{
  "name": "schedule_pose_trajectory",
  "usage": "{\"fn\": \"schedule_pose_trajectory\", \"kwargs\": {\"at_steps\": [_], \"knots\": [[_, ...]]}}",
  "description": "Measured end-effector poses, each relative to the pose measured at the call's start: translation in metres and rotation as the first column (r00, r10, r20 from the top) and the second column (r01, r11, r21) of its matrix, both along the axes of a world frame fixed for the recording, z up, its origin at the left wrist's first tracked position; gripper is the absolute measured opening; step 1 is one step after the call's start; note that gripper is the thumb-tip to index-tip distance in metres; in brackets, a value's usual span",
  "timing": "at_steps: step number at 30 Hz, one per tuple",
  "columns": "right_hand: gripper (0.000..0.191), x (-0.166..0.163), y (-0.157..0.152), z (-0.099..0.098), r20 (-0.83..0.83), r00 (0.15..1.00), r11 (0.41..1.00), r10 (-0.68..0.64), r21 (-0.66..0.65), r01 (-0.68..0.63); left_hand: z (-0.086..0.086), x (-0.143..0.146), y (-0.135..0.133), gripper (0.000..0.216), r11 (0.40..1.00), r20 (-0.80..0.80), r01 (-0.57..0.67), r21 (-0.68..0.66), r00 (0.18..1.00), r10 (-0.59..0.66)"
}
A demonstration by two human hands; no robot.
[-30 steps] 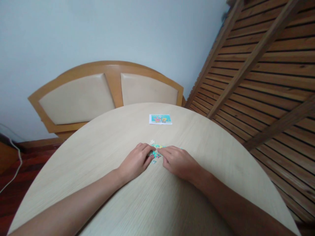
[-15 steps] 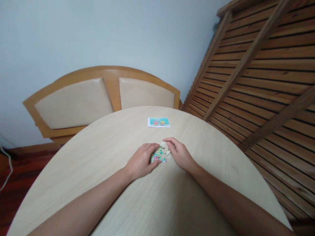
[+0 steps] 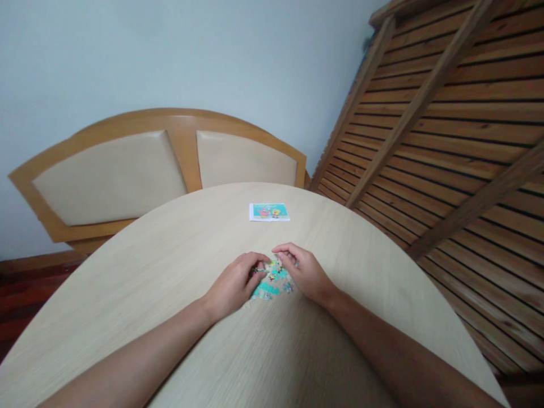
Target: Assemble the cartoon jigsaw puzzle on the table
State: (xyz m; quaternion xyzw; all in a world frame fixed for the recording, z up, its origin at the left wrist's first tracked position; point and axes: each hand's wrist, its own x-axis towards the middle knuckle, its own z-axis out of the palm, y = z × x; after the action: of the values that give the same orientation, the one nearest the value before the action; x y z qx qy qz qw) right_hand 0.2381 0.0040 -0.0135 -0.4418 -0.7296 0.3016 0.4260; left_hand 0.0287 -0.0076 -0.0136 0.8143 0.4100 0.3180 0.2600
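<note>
Small jigsaw puzzle pieces (image 3: 272, 288) in turquoise, yellow and pink lie in a loose patch on the round table (image 3: 191, 226), between my hands. At the left of the patch my left hand (image 3: 233, 283) has thumb and forefinger closed on a puzzle piece (image 3: 258, 270), mostly covered by the fingers. Over the right and far side of the pieces, my right hand (image 3: 308, 273) is bent with its thumb and fingers drawn together. What its fingertips pinch, if anything, is too small to make out.
A picture card (image 3: 269, 212) with a pink and a yellow cartoon figure on turquoise lies beyond the pieces. Behind the table stands a wooden headboard (image 3: 178, 122) with cream panels. A slatted wooden frame (image 3: 425, 124) leans at the right, and a pale wall (image 3: 170, 51) rises behind.
The pieces are spread wider and nearer to me, with more turquoise faces showing. My left hand has gone from cupping the heap to pinching a puzzle piece. The view has shifted slightly.
</note>
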Motion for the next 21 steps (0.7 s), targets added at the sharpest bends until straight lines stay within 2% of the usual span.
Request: {"fn": "schedule_pose_trajectory", "kwargs": {"at_steps": [5, 7, 10, 13, 15, 18, 21], "knots": [[0.025, -0.002, -0.002, 0.004, -0.046, 0.999, 0.998, 0.002, -0.062, -0.004, 0.002, 0.000, 0.000, 0.022, 0.991, 0.158, -0.065, -0.114, 0.984, 0.083], [0.024, -0.003, -0.003, 0.005, 0.020, 1.000, 1.000, 0.003, 0.026, -0.003, 0.001, 0.000, 0.001, 0.023, 0.984, 0.235, -0.100, -0.150, 0.963, 0.133], [0.027, -0.002, -0.008, 0.005, 0.248, 0.967, 0.983, -0.062, 0.181, 0.017, 0.002, -0.001, 0.002, 0.028, 0.970, 0.317, -0.137, -0.203, 0.928, 0.197], [0.068, 0.000, -0.015, 0.002, 0.440, 0.894, 0.979, -0.082, 0.202, -0.009, 0.005, -0.001, 0.004, 0.034, 0.956, 0.388, -0.141, -0.258, 0.891, 0.236], [0.081, 0.002, -0.019, -0.001, 0.501, 0.866, 0.975, -0.007, 0.195, -0.105, 0.007, -0.002, 0.004, 0.035, 0.953, 0.449, -0.116, -0.281, 0.861, 0.237], [0.063, 0.004, -0.019, -0.004, 0.515, 0.847, 0.950, 0.134, 0.178, -0.258, 0.011, 0.000, 0.003, 0.038, 0.955, 0.574, -0.025, -0.296, 0.794, 0.199], [0.036, 0.004, -0.014, -0.004, 0.467, 0.863, 0.940, 0.190, 0.168, -0.298, 0.015, 0.003, 0.002, 0.046, 0.952, 0.662, 0.051, -0.301, 0.730, 0.170]]}}
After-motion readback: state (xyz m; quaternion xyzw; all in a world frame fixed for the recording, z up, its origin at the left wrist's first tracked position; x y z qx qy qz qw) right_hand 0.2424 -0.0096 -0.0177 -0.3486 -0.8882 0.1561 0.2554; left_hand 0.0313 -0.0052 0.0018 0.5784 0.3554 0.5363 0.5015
